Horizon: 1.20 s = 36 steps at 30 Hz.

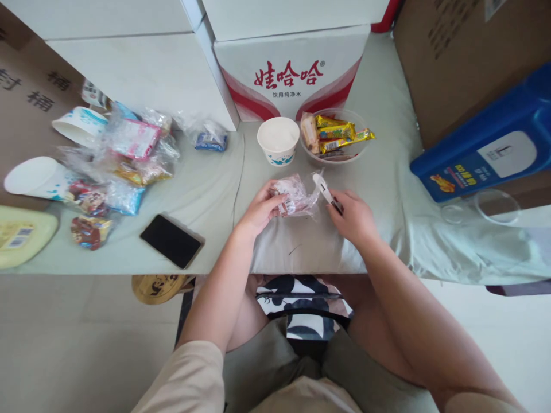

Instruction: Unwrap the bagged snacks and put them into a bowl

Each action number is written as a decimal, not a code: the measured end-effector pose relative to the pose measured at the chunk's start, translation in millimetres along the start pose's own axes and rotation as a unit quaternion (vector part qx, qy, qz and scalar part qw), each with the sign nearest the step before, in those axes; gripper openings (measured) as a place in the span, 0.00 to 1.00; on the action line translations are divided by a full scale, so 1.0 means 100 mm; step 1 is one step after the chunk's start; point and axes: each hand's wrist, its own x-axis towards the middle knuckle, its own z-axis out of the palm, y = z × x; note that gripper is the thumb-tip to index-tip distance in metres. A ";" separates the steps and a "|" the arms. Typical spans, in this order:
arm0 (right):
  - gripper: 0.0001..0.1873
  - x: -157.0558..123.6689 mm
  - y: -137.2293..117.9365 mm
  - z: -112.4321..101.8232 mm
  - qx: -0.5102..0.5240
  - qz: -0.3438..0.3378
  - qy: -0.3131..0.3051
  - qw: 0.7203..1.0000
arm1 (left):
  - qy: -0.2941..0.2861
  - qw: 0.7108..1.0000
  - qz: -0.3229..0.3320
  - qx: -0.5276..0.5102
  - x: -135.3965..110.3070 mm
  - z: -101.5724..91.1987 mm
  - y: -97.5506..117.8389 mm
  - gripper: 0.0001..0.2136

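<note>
My left hand (260, 209) grips a clear plastic snack packet (295, 195) with reddish contents, held just above the grey-green table cloth (206, 189). My right hand (353, 217) is closed on a small white tool with a dark handle (326, 192), whose tip touches the packet's right end. Straight behind the packet stand a white paper cup (278, 140) and a clear bowl (333, 137) holding several yellow-wrapped snacks.
A black phone (171, 241) lies front left. Loose snack bags (129, 155) and tipped paper cups (34, 178) crowd the left side. White boxes with red print (288, 74) line the back. A blue carton (486, 143) and clear lids (491, 206) sit right.
</note>
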 end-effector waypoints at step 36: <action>0.11 0.02 -0.19 0.02 0.110 -0.100 -0.071 0.986 | -0.023 0.998 -0.004 0.061 0.00 0.06 -0.01 0.23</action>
